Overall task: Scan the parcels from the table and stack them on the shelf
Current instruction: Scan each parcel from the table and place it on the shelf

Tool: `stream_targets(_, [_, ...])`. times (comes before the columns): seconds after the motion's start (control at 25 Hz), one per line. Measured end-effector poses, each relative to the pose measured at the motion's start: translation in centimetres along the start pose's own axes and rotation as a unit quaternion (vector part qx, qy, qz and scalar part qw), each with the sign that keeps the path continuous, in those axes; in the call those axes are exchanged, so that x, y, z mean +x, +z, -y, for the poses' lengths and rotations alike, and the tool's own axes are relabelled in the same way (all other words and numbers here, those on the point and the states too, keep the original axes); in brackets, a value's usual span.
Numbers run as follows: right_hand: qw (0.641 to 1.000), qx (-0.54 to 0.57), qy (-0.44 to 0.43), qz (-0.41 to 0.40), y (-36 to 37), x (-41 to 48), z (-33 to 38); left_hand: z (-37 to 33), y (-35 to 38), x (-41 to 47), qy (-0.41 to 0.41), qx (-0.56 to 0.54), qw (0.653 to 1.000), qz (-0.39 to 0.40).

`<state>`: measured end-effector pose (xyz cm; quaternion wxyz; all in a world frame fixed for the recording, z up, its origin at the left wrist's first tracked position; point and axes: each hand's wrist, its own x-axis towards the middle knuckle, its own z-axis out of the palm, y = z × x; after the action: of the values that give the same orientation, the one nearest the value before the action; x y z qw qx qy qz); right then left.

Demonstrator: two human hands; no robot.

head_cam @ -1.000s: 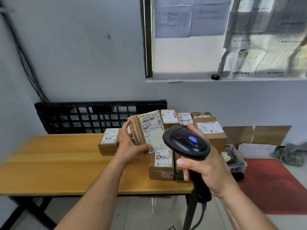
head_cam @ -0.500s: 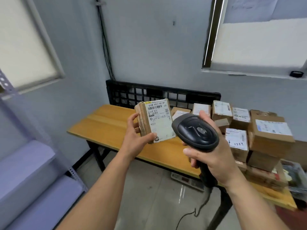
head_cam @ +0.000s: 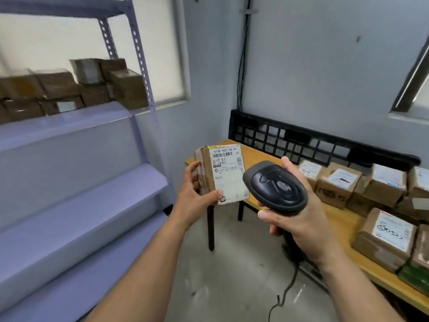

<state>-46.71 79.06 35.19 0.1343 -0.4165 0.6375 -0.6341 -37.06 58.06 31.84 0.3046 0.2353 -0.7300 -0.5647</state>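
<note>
Grey-walled storeroom. Right hand (head_cam: 299, 219) grips the black handheld scanner (head_cam: 276, 187); left hand (head_cam: 195, 198) clasps the small labelled cardboard parcel (head_cam: 226, 175) in mid-air. The view has swung from the wooden table (head_cam: 255, 156) to the lilac metal shelf (head_cam: 92, 189), so stacking probably comes next.

Small brown cardboard parcel (head_cam: 228, 175): white shipping label with barcode faces camera, upright, held in air by left hand (head_cam: 192, 198), thumb on lower front edge, fingers on left side. Black handheld scanner (head_cam: 276, 187) gripped in right hand (head_cam: 299, 219), head just beside parcel's right edge, cable hanging to floor. Other parcels (head_cam: 336, 182): brown, white labels up, clustered on wooden tabletop (head_cam: 255, 154) at right. Lilac metal shelf (head_cam: 69, 182) at left; stacked parcels (head_cam: 92, 87) on upper level, blurred.
</note>
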Motion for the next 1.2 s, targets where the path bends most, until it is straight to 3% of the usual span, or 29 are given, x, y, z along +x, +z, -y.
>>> stream_targets(0.68, [0.985, 0.063, -0.03, 0.156, 30.6, -1.2, 5.7, 3.2, -32.4, -13.7, -0.014, 0.048, 0.976, -0.212])
stream_targets(0.92, [0.96, 0.082, -0.035, 0.267, 41.0, -0.3, 6.9, 4.8, -41.3, -19.1, -0.043, 0.069, 0.938, -0.336])
stream_targets(1.2, [0.929, 0.116, -0.053, 0.348, 52.4, 3.3, 8.3, 6.3, -51.4, -20.3, -0.056, 0.106, 0.897, -0.425])
